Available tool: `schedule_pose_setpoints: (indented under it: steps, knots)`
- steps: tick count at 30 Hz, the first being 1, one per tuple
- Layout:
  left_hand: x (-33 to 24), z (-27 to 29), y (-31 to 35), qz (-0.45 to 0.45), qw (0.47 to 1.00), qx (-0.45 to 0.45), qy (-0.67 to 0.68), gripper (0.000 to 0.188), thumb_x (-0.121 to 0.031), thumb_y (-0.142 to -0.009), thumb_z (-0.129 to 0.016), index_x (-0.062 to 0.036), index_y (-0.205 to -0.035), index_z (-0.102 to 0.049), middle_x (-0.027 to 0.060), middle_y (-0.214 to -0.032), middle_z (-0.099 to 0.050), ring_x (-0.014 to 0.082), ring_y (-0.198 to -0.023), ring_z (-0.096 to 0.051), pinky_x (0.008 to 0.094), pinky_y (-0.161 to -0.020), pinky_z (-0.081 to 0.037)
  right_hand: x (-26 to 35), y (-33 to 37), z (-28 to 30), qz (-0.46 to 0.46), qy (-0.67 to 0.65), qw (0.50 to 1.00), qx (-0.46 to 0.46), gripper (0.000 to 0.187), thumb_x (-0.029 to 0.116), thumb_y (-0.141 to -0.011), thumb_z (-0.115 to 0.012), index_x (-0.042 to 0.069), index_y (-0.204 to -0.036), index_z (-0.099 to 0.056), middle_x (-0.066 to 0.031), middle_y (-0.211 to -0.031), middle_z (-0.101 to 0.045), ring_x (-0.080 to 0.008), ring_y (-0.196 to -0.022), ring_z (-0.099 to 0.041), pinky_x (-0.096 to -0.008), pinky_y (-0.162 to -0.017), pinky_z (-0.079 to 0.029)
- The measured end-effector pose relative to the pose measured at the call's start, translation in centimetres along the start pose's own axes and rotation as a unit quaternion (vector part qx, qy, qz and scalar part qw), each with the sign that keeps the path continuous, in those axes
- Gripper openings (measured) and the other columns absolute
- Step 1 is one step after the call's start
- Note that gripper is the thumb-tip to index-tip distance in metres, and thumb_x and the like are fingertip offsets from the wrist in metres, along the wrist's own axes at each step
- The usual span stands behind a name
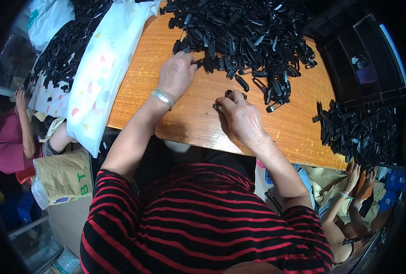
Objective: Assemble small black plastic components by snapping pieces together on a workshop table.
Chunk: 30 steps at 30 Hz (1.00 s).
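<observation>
A large heap of small black plastic clip-like parts (pixel 244 36) spreads over the far side of the wooden table (pixel 184 114). At the heap's near left edge is my left hand (pixel 176 76), its fingers curled in with a black part (pixel 200 63) at the thumb tip. Closer to me, my right hand (pixel 243 118) is bent over the tabletop, fingers closed around a small black part (pixel 216 106) that shows only partly beneath them. A loose long part (pixel 242 83) lies just beyond the right hand.
A white patterned plastic sheet (pixel 104 77) hangs along the table's left edge, beside another black heap (pixel 70 50). To the right stand a black crate (pixel 372 64) and a third heap (pixel 358 132), with a co-worker's hands (pixel 354 176) near it. Another person (pixel 13 137) sits at left.
</observation>
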<state>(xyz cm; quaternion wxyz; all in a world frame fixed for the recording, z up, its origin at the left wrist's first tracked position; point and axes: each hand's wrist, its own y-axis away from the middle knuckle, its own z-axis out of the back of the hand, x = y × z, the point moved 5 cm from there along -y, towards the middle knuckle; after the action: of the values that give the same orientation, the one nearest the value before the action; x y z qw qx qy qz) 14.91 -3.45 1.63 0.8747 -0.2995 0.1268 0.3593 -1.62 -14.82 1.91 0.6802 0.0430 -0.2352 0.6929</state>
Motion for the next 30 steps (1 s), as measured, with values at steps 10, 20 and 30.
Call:
schedule_pose_setpoints:
  steps: [10,20,30]
  knots:
    - [-2.4,4.1,3.3,-0.060,0.991,0.116,-0.042,0.023,-0.005,-0.084,-0.056,-0.0086,-0.103,-0.067,0.0125,-0.091,-0.059,0.0309,-0.086,-0.062,0.0395,-0.072,-0.051,-0.3,0.8,0.8,0.013,-0.050,0.997,0.055,0.023,0.007,-0.079,-0.071,0.003,-0.101,-0.064,-0.0139,-0.103,-0.059,-0.0346,-0.082,-0.066,-0.0419,-0.069,-0.056]
    - [-1.7,3.0,2.4,-0.275,0.947,0.160,-0.040,0.015,-0.008,-0.079,-0.066,-0.0049,-0.093,-0.060,0.0083,-0.098,-0.058,0.0272,-0.091,-0.061,0.0357,-0.073,-0.053,-0.1,1.0,0.6,0.002,-0.038,0.998,0.044,0.021,0.007,-0.082,-0.069,0.003,-0.101,-0.063,-0.0133,-0.100,-0.060,-0.0353,-0.080,-0.066,-0.0427,-0.066,-0.055]
    - [-1.3,0.9,5.9,0.188,0.752,0.126,0.618,0.024,-0.004,-0.091,-0.064,0.0017,-0.113,-0.059,0.0014,-0.088,-0.064,0.0054,-0.072,-0.059,0.0190,-0.066,-0.049,0.0,-0.1,0.2,-0.103,-0.259,0.956,-0.092,0.018,0.009,-0.090,-0.067,-0.001,-0.102,-0.059,-0.0077,-0.087,-0.064,-0.0098,-0.071,-0.059,-0.0256,-0.062,-0.048]
